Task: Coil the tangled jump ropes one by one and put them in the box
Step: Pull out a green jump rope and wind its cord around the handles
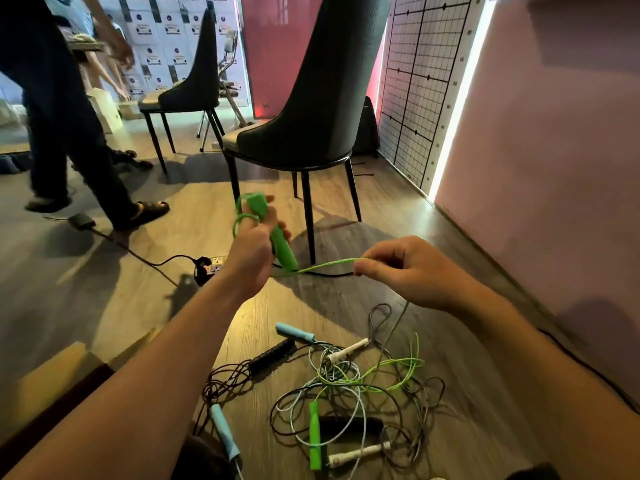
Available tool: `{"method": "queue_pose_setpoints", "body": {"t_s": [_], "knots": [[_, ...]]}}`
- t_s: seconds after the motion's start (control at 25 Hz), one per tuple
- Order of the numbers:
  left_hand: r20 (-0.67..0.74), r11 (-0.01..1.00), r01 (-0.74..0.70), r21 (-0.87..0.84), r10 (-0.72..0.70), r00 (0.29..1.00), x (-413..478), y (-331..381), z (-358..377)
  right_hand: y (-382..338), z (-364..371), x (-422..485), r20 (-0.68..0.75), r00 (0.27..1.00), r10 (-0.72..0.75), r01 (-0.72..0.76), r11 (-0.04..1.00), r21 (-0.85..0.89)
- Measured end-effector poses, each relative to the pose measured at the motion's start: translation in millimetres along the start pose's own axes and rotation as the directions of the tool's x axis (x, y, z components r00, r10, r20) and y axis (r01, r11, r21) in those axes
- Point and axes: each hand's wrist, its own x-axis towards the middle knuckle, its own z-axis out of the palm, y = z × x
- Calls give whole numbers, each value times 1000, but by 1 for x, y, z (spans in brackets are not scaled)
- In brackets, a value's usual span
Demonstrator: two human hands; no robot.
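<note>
My left hand (254,245) grips a green jump-rope handle (282,242), with a few small loops of green cord (242,220) around its fingers. My right hand (403,268) pinches the green cord (325,266) that stretches from the handle's lower end. From my right hand the cord drops to a tangled pile of ropes (349,386) on the floor. The pile holds a second green handle (314,434), two light-blue handles (295,332), white handles (348,351) and black handles (272,355). No box is in view.
A dark chair (311,109) stands just beyond my hands, a second chair (194,84) further back left. A power strip with a black cable (207,266) lies on the wooden floor. A person's legs (69,133) move at the left. A pink wall (554,168) runs along the right.
</note>
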Motion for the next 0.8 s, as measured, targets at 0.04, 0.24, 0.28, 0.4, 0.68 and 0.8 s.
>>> {"method": "queue_pose_setpoints", "body": {"t_s": [0.04, 0.24, 0.28, 0.4, 0.68, 0.8], "knots": [[74, 995, 40, 87, -46, 996, -5, -4, 5, 2, 2, 0, -32, 999, 11, -13, 998, -57], [67, 970, 178, -166, -169, 983, -5, -8, 16, 12, 2, 1, -12, 995, 101, -102, 990, -96], [17, 957, 173, -232, -174, 985, -1, -7, 14, 10, 2, -1, 31, 995, 92, -90, 994, -60], [-142, 944, 118, -310, -168, 976, 10, -8, 5, 1, 0, -5, 69, 997, 21, -23, 999, 33], [348, 817, -96, 568, -133, 928, -20, -8, 26, -12, 3, -1, -372, 921, -118, 136, 991, 21], [466, 738, 1, 675, -427, 775, -34, -5, 40, -7, 1, 3, -499, 852, -158, 172, 985, -18]]}}
